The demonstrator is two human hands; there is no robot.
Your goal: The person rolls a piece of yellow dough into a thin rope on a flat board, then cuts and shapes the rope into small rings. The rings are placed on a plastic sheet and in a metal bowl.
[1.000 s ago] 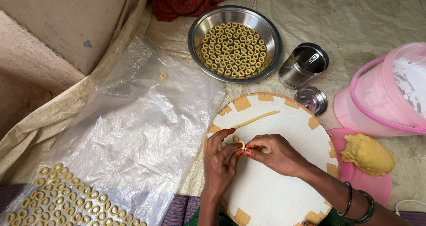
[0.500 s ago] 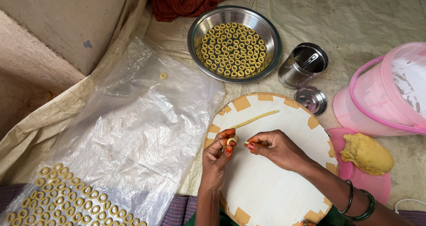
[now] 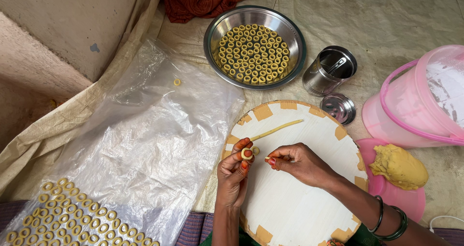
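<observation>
So everything here hangs off the round board [image 3: 295, 212], the white one with tan tape patches round its rim. My left hand [image 3: 234, 176] sits at the board's near-left edge with the fingers curled in, pinching a little dough ring [image 3: 247, 153] between thumb and fingertips, ring face up. My right hand [image 3: 299, 163] is just right of that, over the middle of the board, fingers bunched tight on a tiny nub of dough [image 3: 267, 158]; can't tell how much is tucked inside.

The bit that matters: the thin dough rope [image 3: 276, 129] lies on the board just beyond both hands, its long axis running from near my left fingertips up and away to the right toward the far rim. Its near end almost meets my left hand, so the left is nearer to that end, while my right is about level with the middle of it.

Off the board's left side there's a clear plastic sheet [image 3: 145, 144] with finished rings [image 3: 72, 222] at its near-left corner. Past the far edge sits a steel bowl [image 3: 212, 48] full of rings
</observation>
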